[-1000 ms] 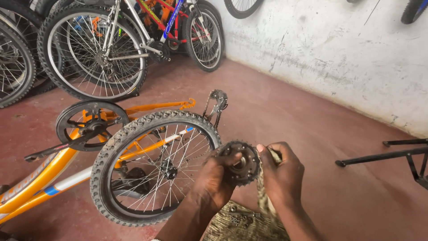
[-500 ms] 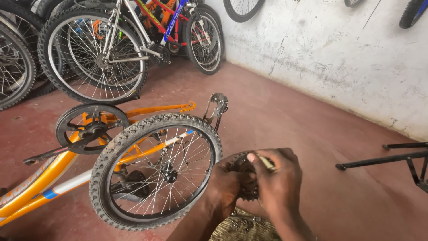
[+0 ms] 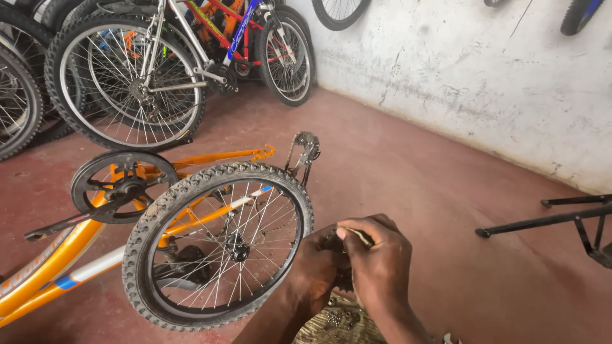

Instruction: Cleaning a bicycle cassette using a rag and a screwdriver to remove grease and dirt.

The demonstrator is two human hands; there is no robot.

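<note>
Both of my hands are closed around a dark toothed sprocket cluster (image 3: 336, 245), which is mostly hidden between them. My left hand (image 3: 317, 271) grips it from the left and below. My right hand (image 3: 377, 258) covers it from the right, thumb on top. Just left of my hands stands a small knobby-tyred bicycle wheel (image 3: 220, 245). It belongs to an orange bicycle frame (image 3: 57, 264) lying on the red floor, with a black chainring and crank (image 3: 121, 185) and a rear derailleur (image 3: 305, 153) sticking up.
Several parked bicycles (image 3: 185, 57) lean along the back left. A stained white wall (image 3: 484, 83) runs along the right. A black metal stand (image 3: 561, 220) lies on the floor at right. A patterned cloth (image 3: 338, 325) with small loose parts sits below my hands.
My hands have dropped lower and closed over the sprocket cluster, which was clearly visible held up a second ago.
</note>
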